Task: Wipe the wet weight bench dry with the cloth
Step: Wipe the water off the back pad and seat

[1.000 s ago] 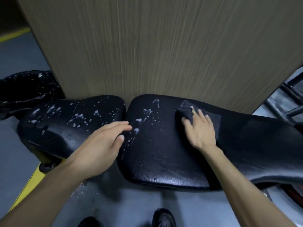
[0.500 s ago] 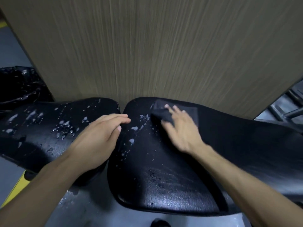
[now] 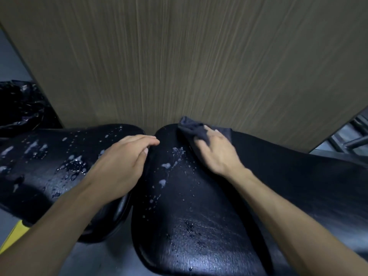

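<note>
The black padded weight bench has two pads: a seat pad on the left and a long back pad on the right, with a narrow gap between them. White droplets cover the seat pad and the back pad's left part. My right hand presses a dark grey cloth flat on the far left corner of the back pad. My left hand rests palm down across the gap, fingers together, holding nothing.
A brown wood-grain wall panel rises right behind the bench. A black plastic bag sits at the far left. Metal frame bars show at the far right. Grey floor and a yellow edge lie below.
My right hand has slid the cloth leftward along the back pad's far edge to its left corner. The left hand stays on the gap. The view has come closer.
</note>
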`<action>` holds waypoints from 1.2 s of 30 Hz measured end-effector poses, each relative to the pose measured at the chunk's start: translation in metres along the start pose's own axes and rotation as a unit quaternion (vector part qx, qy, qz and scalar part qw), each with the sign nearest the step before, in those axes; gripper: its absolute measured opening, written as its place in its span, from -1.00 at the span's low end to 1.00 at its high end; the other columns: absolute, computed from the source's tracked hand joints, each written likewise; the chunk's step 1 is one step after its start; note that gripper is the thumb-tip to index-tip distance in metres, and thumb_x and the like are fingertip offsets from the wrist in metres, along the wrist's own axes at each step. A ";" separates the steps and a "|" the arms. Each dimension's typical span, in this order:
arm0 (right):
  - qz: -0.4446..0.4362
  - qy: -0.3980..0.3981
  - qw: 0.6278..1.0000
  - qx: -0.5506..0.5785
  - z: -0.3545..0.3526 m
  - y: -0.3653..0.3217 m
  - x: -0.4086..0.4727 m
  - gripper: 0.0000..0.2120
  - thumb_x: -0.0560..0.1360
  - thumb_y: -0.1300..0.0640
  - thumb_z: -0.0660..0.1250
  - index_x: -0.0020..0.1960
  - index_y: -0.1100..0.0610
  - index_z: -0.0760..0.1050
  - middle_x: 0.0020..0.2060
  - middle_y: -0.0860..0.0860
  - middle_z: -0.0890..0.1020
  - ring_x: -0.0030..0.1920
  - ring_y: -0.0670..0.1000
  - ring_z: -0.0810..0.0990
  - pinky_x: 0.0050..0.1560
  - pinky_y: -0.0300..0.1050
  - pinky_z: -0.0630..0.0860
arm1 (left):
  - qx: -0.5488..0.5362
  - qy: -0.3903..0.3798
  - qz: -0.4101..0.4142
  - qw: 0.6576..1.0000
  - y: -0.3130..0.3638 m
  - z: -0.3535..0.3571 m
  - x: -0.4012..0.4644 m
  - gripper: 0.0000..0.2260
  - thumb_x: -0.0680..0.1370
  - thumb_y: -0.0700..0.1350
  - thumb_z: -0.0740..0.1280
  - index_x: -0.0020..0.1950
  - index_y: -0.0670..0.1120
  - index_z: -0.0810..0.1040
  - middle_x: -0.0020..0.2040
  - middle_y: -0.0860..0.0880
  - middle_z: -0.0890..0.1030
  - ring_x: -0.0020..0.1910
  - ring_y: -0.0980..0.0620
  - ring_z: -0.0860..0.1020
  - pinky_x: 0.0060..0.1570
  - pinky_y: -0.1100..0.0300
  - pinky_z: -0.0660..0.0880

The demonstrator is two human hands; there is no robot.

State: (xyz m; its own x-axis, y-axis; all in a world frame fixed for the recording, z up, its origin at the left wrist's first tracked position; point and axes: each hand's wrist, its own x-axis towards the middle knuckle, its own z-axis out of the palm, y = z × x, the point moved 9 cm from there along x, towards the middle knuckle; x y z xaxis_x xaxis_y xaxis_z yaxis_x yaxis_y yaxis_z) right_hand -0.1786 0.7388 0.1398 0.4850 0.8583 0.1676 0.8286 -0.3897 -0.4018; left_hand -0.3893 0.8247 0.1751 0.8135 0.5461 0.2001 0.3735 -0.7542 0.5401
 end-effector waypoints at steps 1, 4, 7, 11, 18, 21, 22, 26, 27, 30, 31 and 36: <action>0.037 0.007 0.999 0.011 -0.010 0.017 -0.001 -0.57 0.62 -0.10 0.06 0.29 0.08 0.53 0.28 0.08 0.59 0.34 0.09 0.49 0.23 -0.10 0.36 | 0.000 -0.001 0.000 1.000 -0.003 0.001 0.002 -0.66 0.67 -0.15 0.12 0.37 0.05 0.53 0.36 0.17 0.53 0.38 0.20 0.39 0.35 0.32 0.22; 0.183 0.059 0.979 0.063 -0.040 0.070 -0.008 -0.61 0.66 -0.06 0.08 0.15 0.19 0.56 0.11 0.18 0.64 0.19 0.20 0.56 0.02 -0.10 0.32 | 0.010 -0.008 0.001 1.000 -0.017 0.001 0.004 -0.66 0.67 -0.15 0.11 0.38 0.05 0.52 0.35 0.16 0.53 0.38 0.19 0.39 0.33 0.30 0.24; 0.185 0.079 0.979 0.017 -0.034 0.051 0.004 -0.60 0.67 0.02 0.09 0.26 0.26 0.54 0.26 0.24 0.59 0.33 0.22 0.47 0.29 -0.01 0.29 | 0.020 -0.015 -0.010 1.000 -0.034 -0.002 0.001 -0.67 0.68 -0.16 0.12 0.38 0.03 0.52 0.34 0.14 0.54 0.41 0.14 0.39 0.32 0.28 0.24; 0.091 0.024 0.995 0.015 0.016 -0.026 0.043 -0.55 0.66 -0.01 0.12 0.42 0.22 0.47 0.44 0.19 0.46 0.46 0.14 0.34 0.46 -0.09 0.13 | 0.011 -0.007 -0.029 1.000 -0.040 -0.007 0.000 -0.66 0.68 -0.16 0.12 0.38 0.04 0.53 0.30 0.17 0.52 0.40 0.16 0.38 0.32 0.28 0.25; -0.156 -0.079 0.981 0.090 0.040 -0.105 -0.036 -0.51 0.61 -0.05 0.13 0.49 0.06 0.40 0.49 -0.10 0.36 0.52 -0.24 0.14 0.52 -0.31 -0.05 | -0.009 0.096 -0.072 0.993 -0.051 -0.036 0.004 -0.69 0.64 -0.12 0.12 0.26 0.07 0.57 0.13 0.05 0.64 0.14 0.04 0.57 0.14 -0.02 0.51; -0.053 -0.067 0.992 0.089 0.036 -0.073 0.017 -0.51 0.60 -0.10 0.05 0.36 0.14 0.49 0.34 0.10 0.55 0.37 0.08 0.45 0.39 -0.11 0.24 | -0.009 0.091 -0.098 0.991 -0.064 -0.042 -0.007 -0.70 0.65 -0.13 0.13 0.26 0.11 0.56 0.14 0.08 0.63 0.14 0.07 0.56 0.15 0.00 0.51; 0.005 -0.063 0.994 0.091 0.036 -0.064 0.041 -0.54 0.63 -0.07 0.05 0.30 0.18 0.53 0.28 0.17 0.59 0.31 0.16 0.49 0.31 -0.08 0.27 | -0.007 0.086 -0.103 0.991 -0.069 -0.044 -0.012 -0.70 0.66 -0.12 0.13 0.26 0.13 0.55 0.16 0.09 0.62 0.15 0.08 0.55 0.17 0.00 0.50; 0.040 -0.085 0.994 0.051 0.052 -0.075 0.076 -0.55 0.65 -0.11 0.07 0.09 0.18 0.60 0.12 0.16 0.65 0.20 0.16 0.54 0.12 -0.04 0.33 | -0.002 0.080 -0.120 0.990 -0.083 -0.056 -0.028 -0.69 0.66 -0.10 0.11 0.28 0.15 0.54 0.17 0.11 0.61 0.15 0.10 0.56 0.20 0.01 0.51; 0.007 -0.089 0.993 0.074 0.053 -0.086 0.061 -0.62 0.64 -0.09 0.11 0.12 0.12 0.60 0.12 0.09 0.65 0.21 0.10 0.53 0.13 -0.08 0.31 | -0.003 0.079 -0.124 0.989 -0.085 -0.059 -0.030 -0.69 0.66 -0.10 0.11 0.28 0.16 0.54 0.17 0.11 0.61 0.14 0.10 0.56 0.20 0.00 0.51; -0.099 -0.120 0.973 0.169 0.044 -0.110 -0.004 -0.84 0.61 0.02 0.20 0.05 -0.14 0.55 0.06 -0.22 0.62 0.13 -0.20 0.52 0.20 -0.18 0.30 | -0.007 0.072 -0.127 0.989 -0.086 -0.060 -0.032 -0.69 0.66 -0.10 0.11 0.28 0.17 0.54 0.17 0.11 0.61 0.14 0.11 0.57 0.19 0.03 0.51; -0.107 -0.131 0.970 0.177 0.039 -0.108 -0.010 -0.86 0.59 0.00 0.20 0.01 -0.13 0.54 0.02 -0.23 0.63 0.09 -0.22 0.53 0.18 -0.17 0.34 | -0.009 0.072 -0.124 0.990 -0.086 -0.060 -0.031 -0.69 0.66 -0.10 0.11 0.28 0.16 0.54 0.17 0.11 0.62 0.14 0.10 0.57 0.19 0.03 0.50; 0.041 -0.101 0.986 0.128 0.025 -0.048 0.049 -0.60 0.57 -0.15 0.14 0.03 0.12 0.61 0.01 0.10 0.69 0.12 0.10 0.60 0.14 0.10 0.47 | -0.024 0.068 -0.106 0.992 -0.078 -0.061 -0.033 -0.69 0.66 -0.10 0.12 0.27 0.17 0.54 0.16 0.09 0.62 0.15 0.09 0.56 0.21 -0.01 0.49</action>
State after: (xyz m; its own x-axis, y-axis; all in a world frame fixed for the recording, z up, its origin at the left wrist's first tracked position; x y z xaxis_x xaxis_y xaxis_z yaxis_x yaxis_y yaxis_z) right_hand -0.2018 0.8079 0.1451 0.4600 0.8867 -0.0471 0.6793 -0.3856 -0.6244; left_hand -0.4726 0.8875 0.1762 0.6505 0.7367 0.1847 0.5045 -0.6009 0.6200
